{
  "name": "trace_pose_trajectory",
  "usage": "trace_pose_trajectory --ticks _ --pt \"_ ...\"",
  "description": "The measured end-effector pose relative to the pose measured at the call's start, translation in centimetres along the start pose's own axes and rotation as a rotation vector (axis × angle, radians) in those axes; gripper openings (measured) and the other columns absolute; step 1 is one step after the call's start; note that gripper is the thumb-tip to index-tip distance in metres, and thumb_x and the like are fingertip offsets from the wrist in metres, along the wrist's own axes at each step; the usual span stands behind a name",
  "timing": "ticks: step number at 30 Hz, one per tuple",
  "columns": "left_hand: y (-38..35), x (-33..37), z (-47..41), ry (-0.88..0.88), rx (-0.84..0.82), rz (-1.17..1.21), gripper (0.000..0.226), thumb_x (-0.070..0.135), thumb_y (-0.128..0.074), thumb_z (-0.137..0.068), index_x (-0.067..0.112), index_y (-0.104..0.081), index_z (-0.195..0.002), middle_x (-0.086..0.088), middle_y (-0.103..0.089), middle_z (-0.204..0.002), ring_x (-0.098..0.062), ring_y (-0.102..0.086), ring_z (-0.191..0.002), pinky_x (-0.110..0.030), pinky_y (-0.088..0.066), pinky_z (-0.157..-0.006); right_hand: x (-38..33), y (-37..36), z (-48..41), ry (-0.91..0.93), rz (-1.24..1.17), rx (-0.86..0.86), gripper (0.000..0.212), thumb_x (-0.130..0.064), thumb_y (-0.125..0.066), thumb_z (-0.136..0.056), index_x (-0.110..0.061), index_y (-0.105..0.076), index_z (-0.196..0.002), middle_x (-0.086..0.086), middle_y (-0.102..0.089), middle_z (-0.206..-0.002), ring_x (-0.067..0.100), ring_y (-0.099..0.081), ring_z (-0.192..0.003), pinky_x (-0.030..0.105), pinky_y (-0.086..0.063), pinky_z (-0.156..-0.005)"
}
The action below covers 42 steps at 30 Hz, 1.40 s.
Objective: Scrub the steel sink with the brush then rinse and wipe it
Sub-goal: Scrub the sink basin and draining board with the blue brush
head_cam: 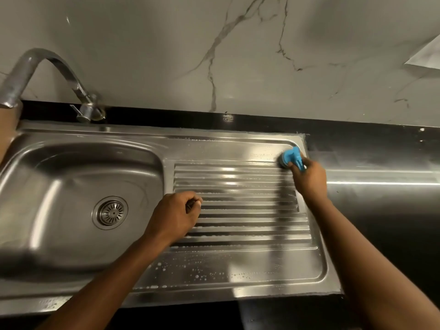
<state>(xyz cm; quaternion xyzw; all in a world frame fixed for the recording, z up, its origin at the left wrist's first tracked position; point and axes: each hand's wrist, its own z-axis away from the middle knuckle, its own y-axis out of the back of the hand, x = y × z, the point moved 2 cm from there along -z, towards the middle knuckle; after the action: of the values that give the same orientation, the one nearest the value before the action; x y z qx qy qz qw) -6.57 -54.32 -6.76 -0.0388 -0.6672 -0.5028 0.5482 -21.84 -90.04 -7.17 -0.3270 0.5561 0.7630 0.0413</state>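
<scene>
The steel sink (147, 144) fills the middle of the view, with a deep basin (59, 177) at the left and a ribbed drainboard (238, 182) at the right. My right hand (307, 177) grips a blue brush (291, 158) and presses its head onto the far right corner of the drainboard. My left hand (175, 215) is curled into a loose fist and rests on the left part of the ribs, holding nothing that I can see. Soap bubbles (190, 270) dot the near flat strip of the drainboard.
A curved steel tap (47, 65) rises behind the basin, its spout reaching out of view at the left. The drain strainer (110, 212) sits in the basin floor. A black countertop (381, 198) runs to the right, below a marbled grey wall (214, 55).
</scene>
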Motion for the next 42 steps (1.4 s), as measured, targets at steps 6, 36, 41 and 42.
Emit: trace_pose_trajectory --ticks 6,36,41,42 --pt "2.6 -0.6 0.7 0.038 0.071 -0.005 0.01 0.03 -0.068 -0.097 0.027 -0.077 -0.1 0.018 -0.073 -0.082 0.0 -0.069 -0.075 -0.025 -0.061 -0.071 -1.9 -0.2 -1.0 -0.068 -0.016 0.027 0.045 -0.038 -0.067 -0.1 -0.012 -0.064 -0.137 0.01 -0.074 -0.116 0.02 -0.065 -0.087 0.033 -0.05 -0.073" --pt "16.1 -13.1 7.4 0.22 0.157 -0.003 0.018 0.036 -0.065 -0.092 0.029 -0.077 -0.102 0.019 -0.075 -0.09 0.002 -0.07 -0.082 -0.034 -0.062 -0.076 -25.1 -17.6 10.3 0.14 0.099 -0.12 0.034 -0.04 -0.059 -0.104 -0.023 -0.064 -0.132 0.002 -0.073 -0.108 0.016 -0.065 -0.085 0.032 -0.049 -0.072" --pt "18.2 -15.0 7.9 0.21 0.13 0.018 0.017 0.04 -0.063 -0.091 0.03 -0.075 -0.098 0.017 -0.075 -0.085 -0.002 -0.071 -0.078 -0.037 -0.062 -0.072 -25.7 -16.9 11.4 -0.033 0.031 -0.059 0.029 -0.03 -0.061 -0.104 -0.016 -0.065 -0.129 0.002 -0.07 -0.103 0.018 -0.061 -0.083 0.032 -0.048 -0.071" --pt "18.6 -15.5 8.0 0.216 0.123 0.024 0.022 0.044 -0.06 -0.09 0.031 -0.075 -0.098 0.018 -0.075 -0.086 -0.001 -0.071 -0.079 -0.037 -0.062 -0.073 -27.3 -18.2 12.3 -0.008 0.005 -0.067 0.027 -0.03 -0.061 -0.104 -0.017 -0.066 -0.126 0.001 -0.068 -0.1 0.018 -0.062 -0.084 0.032 -0.047 -0.072"
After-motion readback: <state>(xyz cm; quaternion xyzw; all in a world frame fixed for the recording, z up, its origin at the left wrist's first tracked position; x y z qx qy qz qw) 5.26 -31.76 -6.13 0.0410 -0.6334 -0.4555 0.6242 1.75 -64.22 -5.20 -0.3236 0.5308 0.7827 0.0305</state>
